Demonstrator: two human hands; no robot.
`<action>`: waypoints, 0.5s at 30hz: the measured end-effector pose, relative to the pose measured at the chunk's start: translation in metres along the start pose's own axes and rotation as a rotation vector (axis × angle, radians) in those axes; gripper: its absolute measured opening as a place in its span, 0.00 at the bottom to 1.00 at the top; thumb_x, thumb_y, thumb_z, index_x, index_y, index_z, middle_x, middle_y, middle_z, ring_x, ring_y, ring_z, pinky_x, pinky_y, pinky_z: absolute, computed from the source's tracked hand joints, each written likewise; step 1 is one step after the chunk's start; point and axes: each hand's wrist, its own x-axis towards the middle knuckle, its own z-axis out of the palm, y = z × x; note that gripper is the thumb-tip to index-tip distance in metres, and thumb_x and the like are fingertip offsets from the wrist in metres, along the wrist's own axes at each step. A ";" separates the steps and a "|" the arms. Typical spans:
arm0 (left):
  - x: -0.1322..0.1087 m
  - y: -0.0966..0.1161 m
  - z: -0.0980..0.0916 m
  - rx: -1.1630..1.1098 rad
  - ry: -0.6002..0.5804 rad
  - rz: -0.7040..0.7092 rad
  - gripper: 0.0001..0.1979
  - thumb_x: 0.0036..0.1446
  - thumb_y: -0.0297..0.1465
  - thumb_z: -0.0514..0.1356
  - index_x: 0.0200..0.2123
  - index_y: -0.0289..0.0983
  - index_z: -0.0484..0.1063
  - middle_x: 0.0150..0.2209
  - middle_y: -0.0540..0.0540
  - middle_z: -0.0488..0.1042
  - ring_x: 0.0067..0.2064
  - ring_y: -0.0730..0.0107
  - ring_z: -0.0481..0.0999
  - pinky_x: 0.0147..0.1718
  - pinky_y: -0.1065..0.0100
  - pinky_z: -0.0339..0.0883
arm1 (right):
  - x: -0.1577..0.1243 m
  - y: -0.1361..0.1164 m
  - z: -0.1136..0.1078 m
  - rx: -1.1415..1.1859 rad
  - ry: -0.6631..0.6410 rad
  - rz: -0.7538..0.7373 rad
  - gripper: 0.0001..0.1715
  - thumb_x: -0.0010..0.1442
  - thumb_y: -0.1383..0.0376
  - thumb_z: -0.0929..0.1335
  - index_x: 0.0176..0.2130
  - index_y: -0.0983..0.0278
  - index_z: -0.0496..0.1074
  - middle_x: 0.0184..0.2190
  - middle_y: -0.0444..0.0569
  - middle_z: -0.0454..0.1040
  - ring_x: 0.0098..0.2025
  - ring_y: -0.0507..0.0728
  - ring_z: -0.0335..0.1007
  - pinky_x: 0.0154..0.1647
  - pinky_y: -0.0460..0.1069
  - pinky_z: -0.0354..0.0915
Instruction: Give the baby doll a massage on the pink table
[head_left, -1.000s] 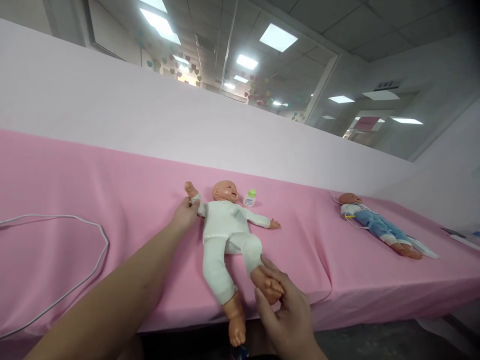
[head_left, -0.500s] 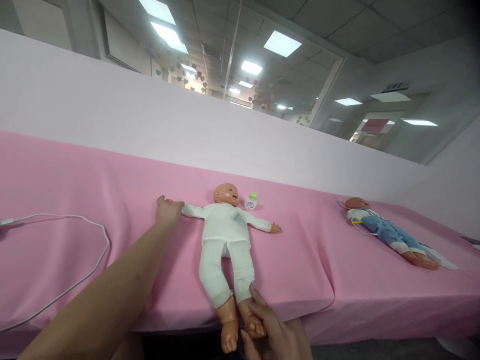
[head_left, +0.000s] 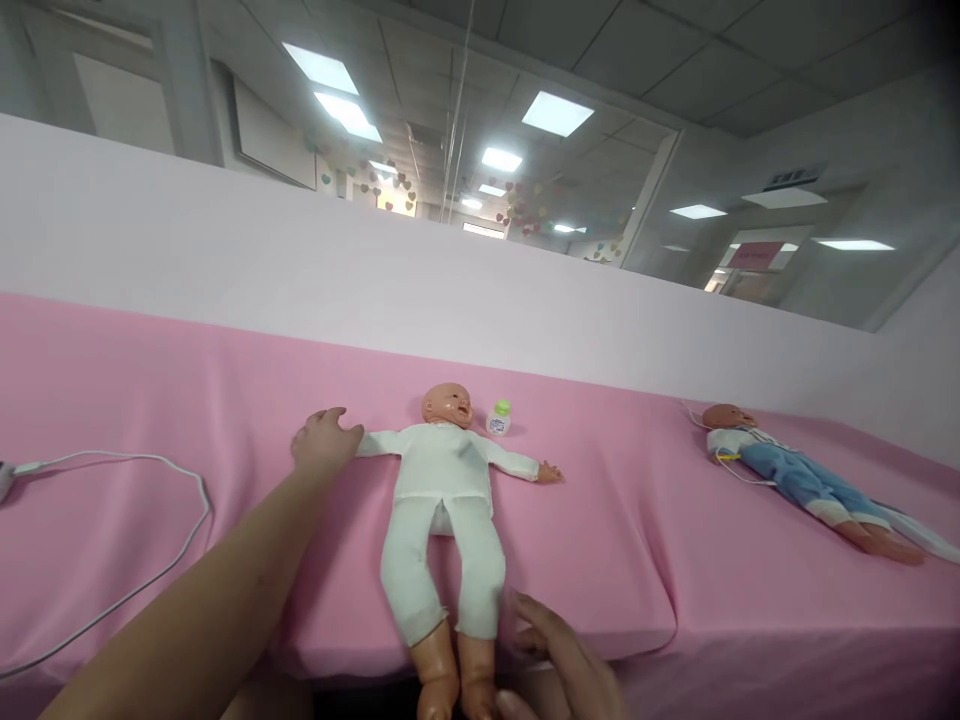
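A baby doll [head_left: 444,470] in a white top and white trousers lies on its back on the pink-covered table, arms spread, bare feet towards me. At the end of the doll's sleeve on the left is my left hand [head_left: 326,442], fingers apart and curved. It covers the doll's hand there; no firm grip shows. My right hand [head_left: 562,660] is beside the doll's lower leg on the right, its fingers parted and slightly blurred, holding nothing visible. By the doll's head stands a small clear bottle [head_left: 498,420] with a green cap.
A second doll [head_left: 802,480] in blue trousers lies at the right with thin tubing on it. A white cable [head_left: 161,460] curves over the pink cloth [head_left: 585,540] at the left. Behind the table runs a low white wall [head_left: 420,290] with glass above.
My left hand's fingers have loosened and spread at the doll's hand. My right hand has come away from the doll's foot, slightly to the right. The view has shifted a little.
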 end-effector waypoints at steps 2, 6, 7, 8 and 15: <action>-0.007 0.008 -0.003 -0.018 0.059 0.070 0.29 0.59 0.40 0.59 0.63 0.40 0.71 0.67 0.35 0.66 0.65 0.35 0.66 0.63 0.41 0.59 | 0.017 0.004 -0.013 -0.006 -0.005 -0.021 0.33 0.61 0.52 0.73 0.63 0.54 0.71 0.45 0.52 0.84 0.40 0.62 0.85 0.39 0.51 0.82; -0.022 0.029 -0.006 -0.123 0.051 0.156 0.26 0.60 0.40 0.57 0.61 0.42 0.72 0.69 0.39 0.63 0.64 0.41 0.68 0.57 0.49 0.67 | 0.065 -0.005 -0.035 0.002 -0.075 -0.066 0.27 0.64 0.56 0.72 0.60 0.55 0.74 0.47 0.52 0.84 0.44 0.61 0.84 0.44 0.51 0.81; -0.025 0.034 -0.007 -0.148 0.038 0.158 0.26 0.61 0.41 0.57 0.61 0.44 0.72 0.69 0.41 0.64 0.62 0.43 0.71 0.54 0.50 0.69 | 0.078 -0.009 -0.038 0.015 -0.068 -0.053 0.25 0.65 0.56 0.71 0.60 0.55 0.74 0.48 0.52 0.83 0.45 0.61 0.84 0.46 0.51 0.81; -0.028 0.039 -0.007 -0.167 0.028 0.156 0.24 0.61 0.41 0.57 0.60 0.45 0.73 0.68 0.42 0.65 0.60 0.45 0.73 0.52 0.51 0.70 | 0.090 -0.013 -0.039 0.036 -0.078 -0.040 0.23 0.66 0.56 0.70 0.59 0.55 0.75 0.49 0.52 0.83 0.46 0.61 0.83 0.47 0.52 0.80; -0.043 0.057 -0.003 -0.179 -0.040 0.243 0.22 0.61 0.41 0.58 0.56 0.42 0.75 0.61 0.38 0.73 0.56 0.48 0.77 0.52 0.55 0.69 | 0.143 0.009 -0.011 0.335 -0.252 0.154 0.21 0.66 0.56 0.69 0.57 0.58 0.76 0.52 0.55 0.81 0.50 0.62 0.81 0.50 0.57 0.78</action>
